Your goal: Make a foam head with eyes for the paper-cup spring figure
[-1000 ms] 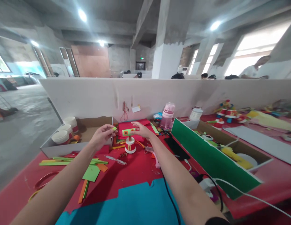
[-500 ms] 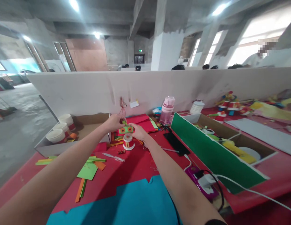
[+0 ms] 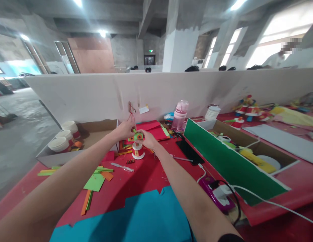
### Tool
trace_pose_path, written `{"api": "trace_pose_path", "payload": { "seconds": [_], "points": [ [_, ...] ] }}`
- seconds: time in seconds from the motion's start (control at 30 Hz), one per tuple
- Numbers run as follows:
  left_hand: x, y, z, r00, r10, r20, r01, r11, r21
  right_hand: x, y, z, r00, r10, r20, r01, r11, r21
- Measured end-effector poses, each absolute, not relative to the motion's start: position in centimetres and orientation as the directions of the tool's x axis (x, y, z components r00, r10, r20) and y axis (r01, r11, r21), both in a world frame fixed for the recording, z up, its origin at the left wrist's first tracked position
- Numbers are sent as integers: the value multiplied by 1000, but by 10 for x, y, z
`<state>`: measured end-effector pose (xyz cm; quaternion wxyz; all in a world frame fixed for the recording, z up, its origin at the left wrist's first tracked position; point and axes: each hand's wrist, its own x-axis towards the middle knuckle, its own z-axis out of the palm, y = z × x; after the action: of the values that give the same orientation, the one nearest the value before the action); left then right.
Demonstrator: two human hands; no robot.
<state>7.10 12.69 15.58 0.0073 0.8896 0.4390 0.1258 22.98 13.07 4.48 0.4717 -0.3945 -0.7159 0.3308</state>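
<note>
Green paper piece (image 3: 135,137) partly behind fingers (image 3: 144,134)

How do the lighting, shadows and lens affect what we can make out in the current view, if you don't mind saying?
Head view: glare whitens the windows; a dark shadow crosses the red table and blue sheet; wide-angle distortion stretches the forearms; fine detail on the green piece between left hand and right hand is too small to read.
</note>
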Motion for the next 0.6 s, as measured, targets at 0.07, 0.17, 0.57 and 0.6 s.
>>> {"api": "trace_pose_path", "payload": {
  "seconds": [0.07,0.17,0.57,0.6],
  "points": [
    [72,125,156,589,776,226,778,-620,100,229,132,43,-241,879,412,235,465,-854],
    [71,125,154,616,751,240,757,-648,85,229,132,42,-232,881,412,225,460,-859],
    [77,122,151,575,793,203,811,-585,-11,228,130,43,-213,885,415,232,458,-858],
    [78,121,151,576,793,196,812,-583,-28,228,129,43,-213,884,415,231,459,-858]
  ]
}}
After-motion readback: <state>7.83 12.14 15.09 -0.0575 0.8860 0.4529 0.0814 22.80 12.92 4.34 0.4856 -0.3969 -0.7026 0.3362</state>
